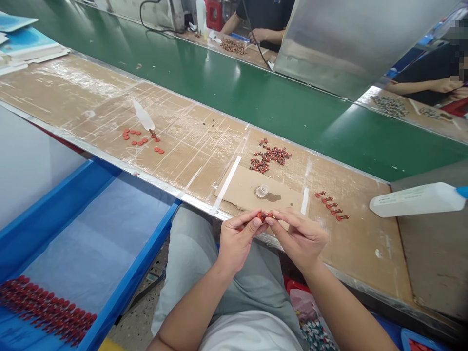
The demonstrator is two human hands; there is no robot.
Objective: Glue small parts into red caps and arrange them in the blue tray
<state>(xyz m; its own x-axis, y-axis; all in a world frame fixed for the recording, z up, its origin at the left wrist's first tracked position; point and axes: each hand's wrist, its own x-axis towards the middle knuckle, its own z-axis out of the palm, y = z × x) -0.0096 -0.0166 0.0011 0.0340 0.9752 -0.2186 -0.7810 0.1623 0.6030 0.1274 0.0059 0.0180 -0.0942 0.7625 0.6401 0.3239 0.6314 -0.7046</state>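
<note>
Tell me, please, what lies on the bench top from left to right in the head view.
Scattered flat red discs, heap of small red-and-dark parts, row of five small red parts, white plastic bottle lying on its side.

On your bench (73,92), the cardboard pad (239,191) lies near, the parts pile (269,158) at its far edge, discs (141,139) left, bottle (413,200) right.

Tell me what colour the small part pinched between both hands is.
Red, seen in the head view: the small part sits between left hand and right hand.
</note>
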